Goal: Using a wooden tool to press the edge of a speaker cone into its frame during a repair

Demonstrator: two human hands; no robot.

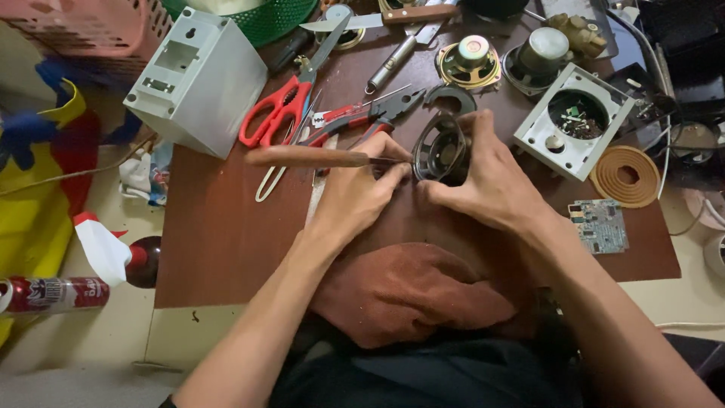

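The person's right hand (pixel 483 177) grasps a black speaker frame (pixel 440 151), tilted on edge near the middle of the brown table (pixel 219 234). The left hand (pixel 355 193) is clenched around a wooden-handled tool (pixel 306 156) whose thin metal end touches the frame's left rim — the handle points away to the left. Just left of the frame lie red-handled pliers (pixel 355 121), and further left red scissors (pixel 283 109). Beyond the frame sits a brass-coloured speaker (pixel 470 62). Right of the frame stands a grey square housing (pixel 572 119), then a tan coiled ring (pixel 625 175) — a small circuit board (pixel 600 225) lies nearer the person. A grey plastic box (pixel 198 79) stands well left.
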